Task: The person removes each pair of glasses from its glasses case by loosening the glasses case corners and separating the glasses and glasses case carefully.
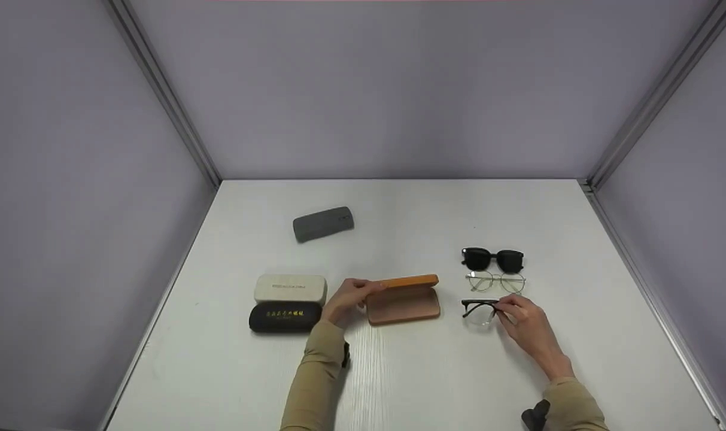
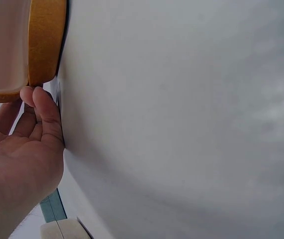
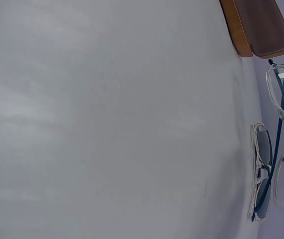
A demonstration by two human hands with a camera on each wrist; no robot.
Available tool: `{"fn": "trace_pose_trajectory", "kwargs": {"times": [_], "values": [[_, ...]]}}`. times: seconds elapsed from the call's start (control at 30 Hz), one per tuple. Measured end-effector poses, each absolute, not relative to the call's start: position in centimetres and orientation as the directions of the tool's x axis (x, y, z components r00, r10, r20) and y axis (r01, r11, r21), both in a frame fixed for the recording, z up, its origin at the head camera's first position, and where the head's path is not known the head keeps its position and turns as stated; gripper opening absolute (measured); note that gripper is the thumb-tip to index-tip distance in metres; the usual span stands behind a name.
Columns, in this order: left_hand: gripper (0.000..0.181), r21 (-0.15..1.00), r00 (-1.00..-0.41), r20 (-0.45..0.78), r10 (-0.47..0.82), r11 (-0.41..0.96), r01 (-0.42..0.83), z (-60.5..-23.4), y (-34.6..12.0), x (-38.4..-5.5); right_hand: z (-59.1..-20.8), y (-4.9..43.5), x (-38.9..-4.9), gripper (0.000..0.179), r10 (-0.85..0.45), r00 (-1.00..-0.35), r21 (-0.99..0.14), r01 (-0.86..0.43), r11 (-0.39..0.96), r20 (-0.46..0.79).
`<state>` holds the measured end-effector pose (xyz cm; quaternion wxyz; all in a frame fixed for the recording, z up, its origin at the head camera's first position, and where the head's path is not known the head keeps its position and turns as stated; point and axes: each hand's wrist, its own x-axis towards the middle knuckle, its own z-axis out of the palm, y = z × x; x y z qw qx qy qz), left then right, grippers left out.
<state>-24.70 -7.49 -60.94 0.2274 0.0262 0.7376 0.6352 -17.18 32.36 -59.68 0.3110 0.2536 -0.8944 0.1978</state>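
My left hand (image 1: 349, 297) holds an orange-brown glasses case (image 1: 403, 308) at its left end, the lid raised and the pinkish-brown inside showing. In the left wrist view my thumb and fingertips sit at the corner of the case (image 2: 47, 42). To the right, my right hand (image 1: 529, 328) pinches a pair of eyeglasses (image 1: 479, 301) with a dark top rim and clear lower rims. The right wrist view shows these glasses (image 3: 277, 144) lifted off the table, temples folded across; only a bit of finger shows there.
Behind the held glasses lie thin gold-rimmed glasses (image 1: 481, 282) and black sunglasses (image 1: 509, 261). Left of my left hand sit a cream case (image 1: 291, 288) and a black case (image 1: 285, 317), side by side. A grey case (image 1: 323, 224) lies farther back. Panels wall the white table (image 1: 410, 383).
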Motion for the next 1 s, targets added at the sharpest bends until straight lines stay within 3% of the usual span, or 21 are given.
{"fn": "trace_pose_trajectory", "kwargs": {"times": [0.57, 1.0], "values": [[0.052, 0.946, -0.887, -0.315, 0.337, 0.181, -0.268, -60.8, -7.5, -24.6, -60.0, 34.8, -17.2, 0.024, -0.235, -0.765, -0.259, -0.463, 0.848, 0.599], [0.045, 0.937, -0.888, -0.336, 0.314, 0.206, -0.281, -60.7, -7.5, -24.7, -59.4, 35.2, -17.2, 0.020, -0.219, -0.815, -0.294, -0.424, 0.857, 0.536]]}}
